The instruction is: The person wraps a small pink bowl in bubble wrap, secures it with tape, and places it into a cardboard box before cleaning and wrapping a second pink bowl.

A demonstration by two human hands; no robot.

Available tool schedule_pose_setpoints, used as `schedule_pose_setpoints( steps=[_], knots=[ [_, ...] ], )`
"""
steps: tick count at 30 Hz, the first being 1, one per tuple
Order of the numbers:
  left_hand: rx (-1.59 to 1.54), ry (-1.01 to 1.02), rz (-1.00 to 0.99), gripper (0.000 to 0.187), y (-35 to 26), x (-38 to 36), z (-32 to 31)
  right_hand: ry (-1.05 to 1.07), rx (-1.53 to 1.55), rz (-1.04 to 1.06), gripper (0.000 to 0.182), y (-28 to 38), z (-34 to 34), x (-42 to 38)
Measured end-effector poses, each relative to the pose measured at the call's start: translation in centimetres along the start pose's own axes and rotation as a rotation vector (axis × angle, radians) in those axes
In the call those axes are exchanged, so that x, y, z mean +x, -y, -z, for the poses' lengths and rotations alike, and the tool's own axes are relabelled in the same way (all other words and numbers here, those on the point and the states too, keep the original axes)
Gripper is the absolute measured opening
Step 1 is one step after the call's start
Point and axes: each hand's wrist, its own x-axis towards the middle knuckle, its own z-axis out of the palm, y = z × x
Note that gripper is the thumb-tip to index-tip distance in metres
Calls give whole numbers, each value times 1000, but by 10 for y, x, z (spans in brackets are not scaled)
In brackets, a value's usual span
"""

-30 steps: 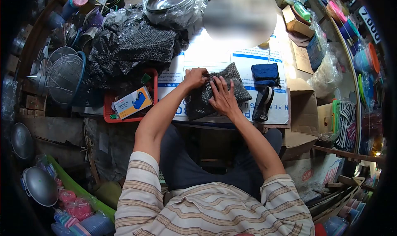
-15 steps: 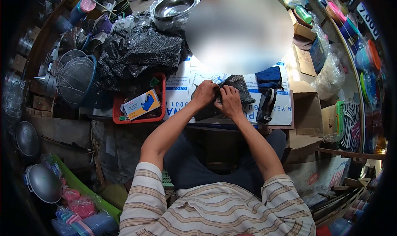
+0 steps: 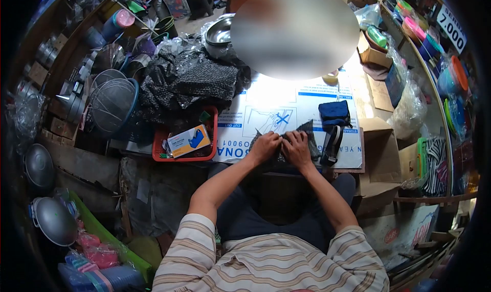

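Both hands pinch a small piece of black bubble wrap (image 3: 308, 130) at the front edge of the table. My left hand (image 3: 267, 148) has its fingers closed on the wrap's left part. Right beside it, my right hand (image 3: 296, 148) grips the same wrap, the fingertips of both hands almost meeting. Part of the wrap hangs below the fingers, and whatever lies inside it is hidden. Just right of my right hand lies a black tool (image 3: 332, 144), with a dark blue pouch (image 3: 334, 113) behind it.
A red basket (image 3: 185, 158) holding a tape cutter box (image 3: 189, 141) stands at the left. Behind it is a heap of black bubble wrap (image 3: 189, 80). A printed white sheet (image 3: 232, 133) covers the table. An open cardboard box (image 3: 378, 156) is at the right, and crowded shelves flank both sides.
Both hands have come nearer the table's front edge, drawing the wrap with them. The wrap is more bunched under the fingers. The camera view has shifted slightly.
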Motion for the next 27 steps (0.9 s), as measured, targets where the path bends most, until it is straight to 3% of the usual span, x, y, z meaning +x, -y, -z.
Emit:
schedule_pose_setpoints(
  steps=[5,7,9,15,23,27],
  knots=[
    [-33,-19,-20,25,-21,-13,11,128,4,30,22,5,3,-18],
    [-21,76,23,38,-30,-18,16,147,-40,56,25,6,10,-20],
    [107,48,-26,37,-35,-26,9,200,-40,57,21,8,12,-25],
    [162,192,76,43,-61,-25,14,210,-98,31,39,18,23,-47],
    [314,26,190,29,-80,-38,-3,268,-93,20,47,25,36,-51],
    [283,69,263,27,-68,-38,19,323,-131,26,48,25,34,-48]
  ],
)
